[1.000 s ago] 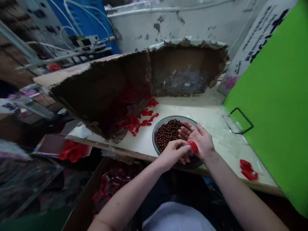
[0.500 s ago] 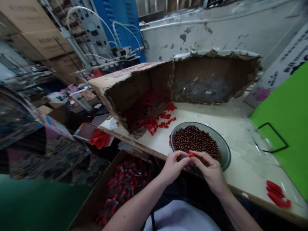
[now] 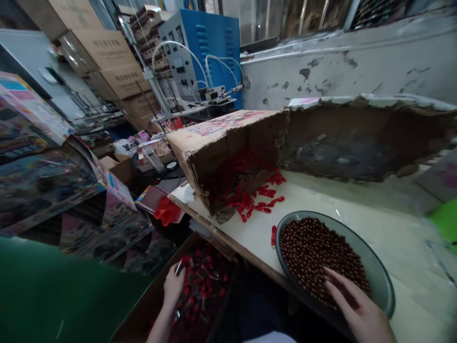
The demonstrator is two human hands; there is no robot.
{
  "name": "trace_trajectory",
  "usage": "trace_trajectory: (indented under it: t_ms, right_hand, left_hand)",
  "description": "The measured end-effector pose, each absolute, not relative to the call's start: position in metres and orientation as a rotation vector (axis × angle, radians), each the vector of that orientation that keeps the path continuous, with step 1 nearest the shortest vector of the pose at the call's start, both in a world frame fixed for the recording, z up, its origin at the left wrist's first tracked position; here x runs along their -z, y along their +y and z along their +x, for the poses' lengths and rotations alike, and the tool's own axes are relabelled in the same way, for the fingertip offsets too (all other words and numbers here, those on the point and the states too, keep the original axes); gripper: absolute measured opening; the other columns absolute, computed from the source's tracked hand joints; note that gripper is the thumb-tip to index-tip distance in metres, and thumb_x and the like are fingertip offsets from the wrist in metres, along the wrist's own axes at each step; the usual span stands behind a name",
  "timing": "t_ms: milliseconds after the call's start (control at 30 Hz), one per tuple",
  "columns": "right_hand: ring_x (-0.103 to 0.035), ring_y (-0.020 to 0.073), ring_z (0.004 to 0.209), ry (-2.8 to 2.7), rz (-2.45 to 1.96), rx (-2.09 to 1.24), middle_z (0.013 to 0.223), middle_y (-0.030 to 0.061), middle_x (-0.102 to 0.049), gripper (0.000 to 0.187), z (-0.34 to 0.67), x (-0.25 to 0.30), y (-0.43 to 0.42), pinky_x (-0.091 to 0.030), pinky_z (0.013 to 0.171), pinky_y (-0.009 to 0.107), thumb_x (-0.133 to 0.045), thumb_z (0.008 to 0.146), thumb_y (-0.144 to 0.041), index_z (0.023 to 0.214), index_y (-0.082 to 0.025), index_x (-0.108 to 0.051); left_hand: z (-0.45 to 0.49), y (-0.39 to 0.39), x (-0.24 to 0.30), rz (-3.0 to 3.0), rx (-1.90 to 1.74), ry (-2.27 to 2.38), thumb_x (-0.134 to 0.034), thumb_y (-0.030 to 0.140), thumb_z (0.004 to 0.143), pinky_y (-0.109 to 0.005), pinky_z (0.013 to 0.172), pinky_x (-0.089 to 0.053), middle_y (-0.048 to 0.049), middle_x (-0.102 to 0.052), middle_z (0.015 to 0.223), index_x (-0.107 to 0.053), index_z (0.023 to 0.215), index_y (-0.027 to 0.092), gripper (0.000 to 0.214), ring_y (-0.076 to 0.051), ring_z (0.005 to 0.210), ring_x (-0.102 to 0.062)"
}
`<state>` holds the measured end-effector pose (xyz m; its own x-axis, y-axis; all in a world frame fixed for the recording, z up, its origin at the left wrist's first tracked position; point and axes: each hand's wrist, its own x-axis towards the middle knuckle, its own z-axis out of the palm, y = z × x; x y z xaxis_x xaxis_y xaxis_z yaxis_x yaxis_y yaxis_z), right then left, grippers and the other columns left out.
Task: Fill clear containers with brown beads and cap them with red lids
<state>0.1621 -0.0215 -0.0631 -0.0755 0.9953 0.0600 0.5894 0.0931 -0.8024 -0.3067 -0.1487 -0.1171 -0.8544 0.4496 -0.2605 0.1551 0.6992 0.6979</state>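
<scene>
My left hand (image 3: 173, 285) is over the carton of filled containers, its fingers closed around a small clear container with a red cap (image 3: 179, 267). Below it lie several similar red-capped containers (image 3: 205, 286), dark inside. At the near side of a grey-green bowl (image 3: 383, 276), my right hand (image 3: 360, 307) has its fingers apart and nothing between them. Its fingertips are at the shiny brown beads (image 3: 317, 252) that fill the bowl; whether they touch is unclear. A single red cap-like piece (image 3: 273, 236) lies just left of the bowl.
Loose red pieces (image 3: 264, 193) spill from a torn cardboard box (image 3: 228, 126) onto the white table (image 3: 246, 238). Another torn box (image 3: 357, 114) holds clear plastic pieces. A blue machine (image 3: 214, 52) and stacked cartons (image 3: 110, 52) stand behind. Printed boxes (image 3: 46, 176) are at the left.
Both hands were together over the bowl, around a red-capped piece. They have parted: the left went down to the carton with the container, the right stayed by the bowl and opened. The view turned left.
</scene>
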Motion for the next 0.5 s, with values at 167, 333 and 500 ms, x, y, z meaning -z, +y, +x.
trace_trajectory:
  t_ms: [167,333,500]
  right_hand:
    - [-0.064,0.0307,0.108,-1.785,-1.595,-0.748,0.117,0.0062,-0.069,0.048,0.188,0.051,0.012,-0.053,0.092,0.044,-0.056,0.076,-0.061,0.107,-0.027,-0.070]
    - [-0.065,0.0255,0.106,-1.986,-1.354,-0.972,0.126,0.0083,-0.063,0.049,0.135,-0.003,0.095,-0.054,0.092,0.038,-0.060,0.081,-0.047,0.125,-0.026,-0.058]
    - [-0.066,0.0284,0.102,-2.092,-1.210,-1.111,0.129,0.0159,-0.060,0.063,0.049,-0.004,0.223,-0.055,0.084,0.041,-0.067,0.074,-0.042,0.131,-0.019,-0.054]
  left_hand:
    - [-0.300,-0.135,0.107,0.587,-0.951,2.496,-0.059,0.029,0.067,-0.045,0.104,-0.040,-0.0152,-0.066,0.116,-0.062,0.106,0.013,0.043,-0.034,0.123,-0.052]
    - [-0.250,-0.024,0.064,1.052,-1.266,2.014,-0.055,0.039,0.080,-0.037,0.096,-0.047,-0.0120,-0.067,0.116,-0.061,0.115,0.014,0.044,-0.025,0.107,-0.063]
    - [-0.254,0.131,0.035,1.014,-1.572,2.132,-0.058,0.025,0.081,-0.038,0.094,-0.048,-0.0160,-0.058,0.127,-0.052,0.127,0.013,0.048,-0.024,0.106,-0.062]
